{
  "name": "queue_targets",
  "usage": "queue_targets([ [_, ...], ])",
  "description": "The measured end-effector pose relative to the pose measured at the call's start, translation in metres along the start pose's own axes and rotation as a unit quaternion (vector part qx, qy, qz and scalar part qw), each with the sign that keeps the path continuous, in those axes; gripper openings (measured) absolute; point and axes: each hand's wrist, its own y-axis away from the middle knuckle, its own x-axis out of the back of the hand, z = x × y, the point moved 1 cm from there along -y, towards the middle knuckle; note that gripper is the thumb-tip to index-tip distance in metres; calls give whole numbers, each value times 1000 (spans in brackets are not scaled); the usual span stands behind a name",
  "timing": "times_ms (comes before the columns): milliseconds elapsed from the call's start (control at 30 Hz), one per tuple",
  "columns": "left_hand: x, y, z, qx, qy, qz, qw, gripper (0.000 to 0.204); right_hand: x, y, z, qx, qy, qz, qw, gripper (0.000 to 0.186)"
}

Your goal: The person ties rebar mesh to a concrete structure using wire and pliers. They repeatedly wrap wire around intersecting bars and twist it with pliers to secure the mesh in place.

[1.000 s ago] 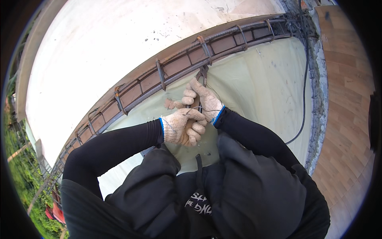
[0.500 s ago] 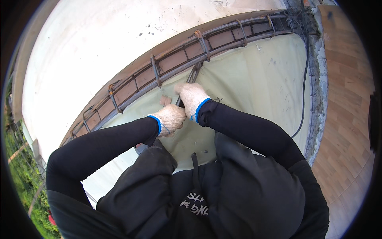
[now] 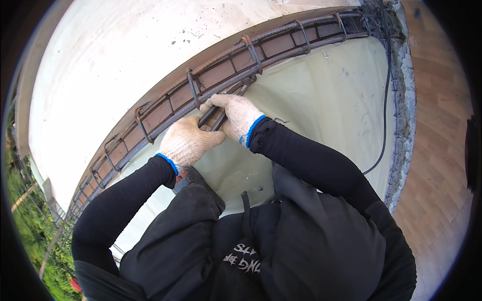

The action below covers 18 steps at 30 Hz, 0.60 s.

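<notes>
Long-handled metal pincers [image 3: 243,90] reach from my hands to the lower bar of a rebar cage [image 3: 228,83], their head against it beside a tie ring. My right hand [image 3: 240,114], in a knitted cream glove with a blue cuff, grips the two dark handles from the right, its fingers over them. My left hand [image 3: 186,141], gloved alike, is closed round the lower handle ends, thumb pointing right. Both handles show between the hands, slightly apart. Whether the jaws hold a wire is too small to tell.
The cage curves along a brown form board beside a white panel [image 3: 115,55]. Pale greenish sheeting [image 3: 321,100] lies beneath my hands. On the right, a black cable [image 3: 385,100] runs along a rough concrete edge [image 3: 403,110], with wood-patterned flooring [image 3: 437,100] beyond. Green plants [image 3: 30,231] show lower left.
My left hand has moved left and turned, exposing the handle ends. My right hand has shifted slightly up and left. The pincers now slant further left, with their handles visibly apart.
</notes>
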Motion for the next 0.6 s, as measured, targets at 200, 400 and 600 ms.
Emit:
queue_targets([
  [200,0,19,21,-25,-111,153,982,70,2,-4,14,16,-12,-62,998,30],
  [400,-9,15,3,-44,22,51,998,68,11,1,18,28,10,-63,998,37],
  [600,-7,-14,-27,30,635,-406,656,35,13,13,17,40,26,-65,997,40],
])
